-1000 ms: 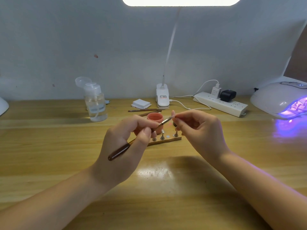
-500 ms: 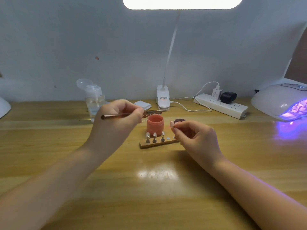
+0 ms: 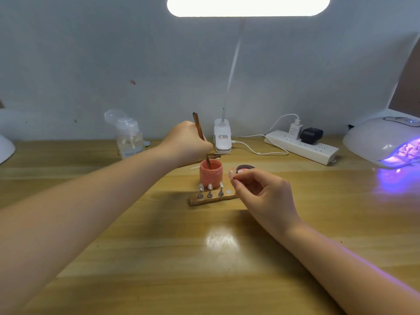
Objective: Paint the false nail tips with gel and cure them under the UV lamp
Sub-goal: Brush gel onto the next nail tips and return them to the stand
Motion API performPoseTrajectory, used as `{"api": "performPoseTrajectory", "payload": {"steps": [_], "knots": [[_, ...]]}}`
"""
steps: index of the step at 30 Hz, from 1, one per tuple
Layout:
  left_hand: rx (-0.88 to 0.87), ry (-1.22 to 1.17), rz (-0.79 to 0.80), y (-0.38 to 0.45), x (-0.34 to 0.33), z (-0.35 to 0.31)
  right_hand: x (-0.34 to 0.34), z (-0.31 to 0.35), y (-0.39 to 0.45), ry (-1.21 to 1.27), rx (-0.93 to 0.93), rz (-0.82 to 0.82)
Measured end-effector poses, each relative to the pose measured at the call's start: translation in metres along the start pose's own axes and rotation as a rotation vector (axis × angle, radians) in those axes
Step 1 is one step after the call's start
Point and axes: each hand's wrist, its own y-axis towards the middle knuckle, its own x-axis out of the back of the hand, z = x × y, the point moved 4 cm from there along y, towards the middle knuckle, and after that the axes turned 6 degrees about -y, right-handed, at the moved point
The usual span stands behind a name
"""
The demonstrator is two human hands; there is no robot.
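One wooden desk (image 3: pixel 159 258), pale and varnished, bears everything listed here.

One white domed UV lamp (image 3: pixel 381 139), far right, lit violet at its mouth, well apart from my work.

One white power strip (image 3: pixel 302 145) at the back wall, beside a white clip lamp base (image 3: pixel 222 138).

One clear plastic pump bottle (image 3: pixel 129 138), back left, cap flipped up.

One small coral-pink gel pot (image 3: pixel 210 173), lid off; its dark round lid (image 3: pixel 244 168) lies just right of it.

One narrow wooden holder strip (image 3: pixel 212 200), in front of the pot, carrying three silver stands with clear nail tips (image 3: pixel 210 188).

One slim brown wooden brush (image 3: pixel 201 135), gripped in my left hand (image 3: pixel 186 142), bristle end down inside the pot.

One pale pink false nail tip (image 3: pixel 232 173), pinched between thumb and fingertips of my right hand (image 3: pixel 261 192), beside the pot.

Handling note: I judge this the reloading step; I should take little gel, wipe the excess on the rim, and keep the pinched tip steady and level.
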Motion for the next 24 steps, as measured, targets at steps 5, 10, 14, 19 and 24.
{"api": "performPoseTrajectory", "payload": {"steps": [5,10,14,19,24], "knots": [[0.052,-0.003,0.032,0.005,-0.005,0.005,0.0,0.0,0.001,0.009,0.002,0.003],[0.041,-0.131,-0.008,0.004,0.004,0.008,0.0,0.0,0.0,0.005,-0.005,0.001],[0.025,-0.048,0.084,0.0,-0.005,0.008,-0.001,0.002,0.0,0.008,0.005,0.009],[0.073,-0.196,-0.048,0.001,0.004,0.011,-0.001,0.002,0.0,0.009,0.002,-0.004],[0.21,-0.491,-0.24,0.003,0.025,0.033,-0.002,0.0,-0.001,-0.002,0.002,0.001]]}}
